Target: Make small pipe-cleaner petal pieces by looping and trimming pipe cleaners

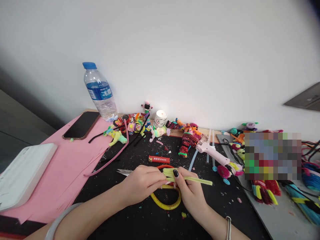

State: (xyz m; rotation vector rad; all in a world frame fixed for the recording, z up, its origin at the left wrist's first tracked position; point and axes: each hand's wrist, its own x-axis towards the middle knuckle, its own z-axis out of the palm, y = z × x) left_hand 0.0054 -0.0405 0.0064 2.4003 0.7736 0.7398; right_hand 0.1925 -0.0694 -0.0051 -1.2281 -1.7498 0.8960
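Observation:
Both hands meet over the black mat [140,220] at the table's middle. My left hand [142,183] is closed in a pinch on the left end of a bundle of yellow-green pipe cleaners [190,179]. My right hand [191,193] is also closed on the bundle, thumb on top, and the bundle's free end sticks out to the right. Under the hands lie a yellow ring [166,204] and a red-orange ring [165,166]. Scissors [123,172] lie just left of my left hand.
A water bottle [99,93], a phone [81,125] on pink paper [67,166], a white box [22,173], a lit candle [160,118], several pipe-cleaner figures [186,136], a pink glue gun [212,151], a red packet [159,159] and coloured pipe cleaners [307,193] at right.

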